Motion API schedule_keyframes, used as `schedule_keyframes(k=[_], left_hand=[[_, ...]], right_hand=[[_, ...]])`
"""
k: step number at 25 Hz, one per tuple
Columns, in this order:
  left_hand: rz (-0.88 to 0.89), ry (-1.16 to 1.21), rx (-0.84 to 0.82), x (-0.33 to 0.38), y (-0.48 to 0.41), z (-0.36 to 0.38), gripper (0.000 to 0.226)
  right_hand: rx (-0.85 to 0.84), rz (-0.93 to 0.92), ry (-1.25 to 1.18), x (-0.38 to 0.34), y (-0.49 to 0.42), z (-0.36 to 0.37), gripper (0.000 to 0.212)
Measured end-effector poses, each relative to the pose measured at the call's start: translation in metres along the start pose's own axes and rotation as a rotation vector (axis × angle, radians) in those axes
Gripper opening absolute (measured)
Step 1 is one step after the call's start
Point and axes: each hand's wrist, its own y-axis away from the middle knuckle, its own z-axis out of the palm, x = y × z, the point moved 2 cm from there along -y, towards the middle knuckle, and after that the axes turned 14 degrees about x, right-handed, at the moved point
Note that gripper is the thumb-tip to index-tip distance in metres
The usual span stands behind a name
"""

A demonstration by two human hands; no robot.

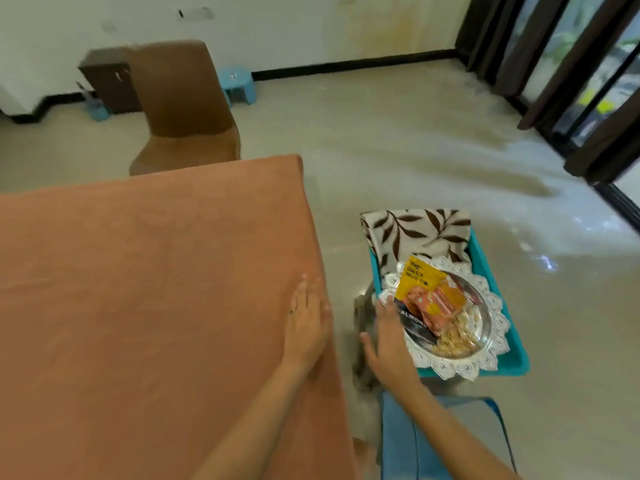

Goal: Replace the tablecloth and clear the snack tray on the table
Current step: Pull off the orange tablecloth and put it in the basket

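Note:
An orange-brown tablecloth covers the table on the left. My left hand lies flat on it near the right edge, fingers straight. To the right, a silver snack tray with a scalloped rim holds a yellow nut packet, an orange packet and loose nuts. The tray sits in a teal basket on top of a folded leaf-patterned cloth. My right hand hovers at the tray's left rim, fingers straight, holding nothing.
A brown covered chair stands beyond the table's far end. A blue stool and a dark cabinet are by the far wall. Dark curtains hang at the right. Blue fabric shows below my right arm.

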Motion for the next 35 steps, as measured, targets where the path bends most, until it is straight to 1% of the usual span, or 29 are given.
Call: schedule_keyframes(k=[1,3,4,5,7,8,10,11,12,14,15,17,18,19,21,23,24,25,26,27,28,29,30,31,32,34,35], left_hand=[[-0.061,-0.038,0.025,-0.031,0.005,-0.023,0.061],[-0.296,-0.116,0.067,-0.102,0.018,-0.077,0.070],[-0.415,-0.161,0.080,-0.139,0.028,-0.104,0.072],[-0.505,-0.219,0.101,-0.174,0.041,-0.131,0.074],[-0.664,-0.320,0.115,-0.242,0.074,-0.183,0.087],[-0.786,-0.351,0.089,-0.268,0.091,-0.206,0.092],[-1.062,-0.377,-0.020,-0.308,0.123,-0.240,0.097],[-1.131,-0.379,-0.065,-0.318,0.132,-0.250,0.097],[-1.140,-0.383,-0.096,-0.323,0.137,-0.256,0.095],[-1.047,-0.339,-0.126,-0.318,0.134,-0.252,0.085],[-1.000,-0.293,-0.116,-0.311,0.131,-0.251,0.078],[-0.951,-0.143,-0.103,-0.297,0.128,-0.252,0.066],[-0.937,-0.041,-0.115,-0.291,0.128,-0.255,0.063],[-0.917,0.060,-0.128,-0.282,0.130,-0.258,0.065],[-0.927,0.290,-0.172,-0.256,0.140,-0.265,0.082],[-1.056,0.682,-0.232,-0.243,0.156,-0.272,0.107],[-1.080,0.821,-0.277,-0.243,0.162,-0.281,0.104],[-1.078,0.845,-0.288,-0.250,0.167,-0.298,0.088],[-1.030,0.766,-0.269,-0.265,0.171,-0.318,0.075],[-0.961,0.616,-0.189,-0.286,0.177,-0.337,0.075],[-0.892,0.423,-0.039,-0.311,0.179,-0.356,0.086],[-0.815,0.269,0.113,-0.340,0.179,-0.375,0.098],[-0.770,0.155,0.204,-0.367,0.178,-0.389,0.102],[-0.771,0.054,0.248,-0.390,0.176,-0.403,0.099],[-0.793,-0.021,0.250,-0.413,0.173,-0.411,0.097],[-0.884,-0.091,0.256,-0.446,0.169,-0.420,0.105],[-0.968,-0.076,0.273,-0.457,0.168,-0.424,0.108]], right_hand=[[-0.056,-0.073,-0.001,-0.026,0.012,0.016,0.080],[-0.137,-0.222,0.067,-0.075,0.029,0.043,0.087],[-0.142,-0.268,0.116,-0.093,0.036,0.054,0.094],[-0.176,-0.275,0.165,-0.107,0.040,0.064,0.102],[-0.246,-0.207,0.254,-0.123,0.048,0.084,0.122],[-0.273,-0.162,0.281,-0.128,0.052,0.093,0.132],[-0.271,-0.055,0.305,-0.138,0.060,0.109,0.146],[-0.247,-0.017,0.299,-0.144,0.064,0.116,0.147],[-0.234,-0.010,0.293,-0.155,0.070,0.125,0.144],[-0.229,-0.014,0.267,-0.181,0.080,0.142,0.129],[-0.236,-0.012,0.259,-0.198,0.086,0.152,0.122],[-0.250,-0.002,0.213,-0.234,0.102,0.174,0.112],[-0.273,0.012,0.177,-0.253,0.111,0.183,0.107],[-0.308,0.023,0.148,-0.271,0.121,0.194,0.103],[-0.394,0.018,0.080,-0.306,0.143,0.214,0.098],[-0.520,-0.024,-0.010,-0.337,0.171,0.232,0.095],[-0.597,-0.030,-0.075,-0.348,0.182,0.235,0.086],[-0.660,-0.027,-0.134,-0.356,0.188,0.233,0.080],[-0.679,-0.033,-0.171,-0.358,0.191,0.229,0.078],[-0.634,-0.044,-0.178,-0.358,0.191,0.222,0.077],[-0.506,-0.055,-0.185,-0.355,0.186,0.212,0.076],[-0.338,-0.030,-0.167,-0.349,0.178,0.199,0.075],[-0.189,0.017,-0.128,-0.340,0.168,0.187,0.077],[-0.082,0.074,-0.071,-0.329,0.158,0.176,0.084],[-0.020,0.129,-0.008,-0.315,0.145,0.170,0.097],[-0.003,0.266,0.085,-0.292,0.118,0.163,0.125],[-0.008,0.357,0.106,-0.289,0.108,0.162,0.135]])
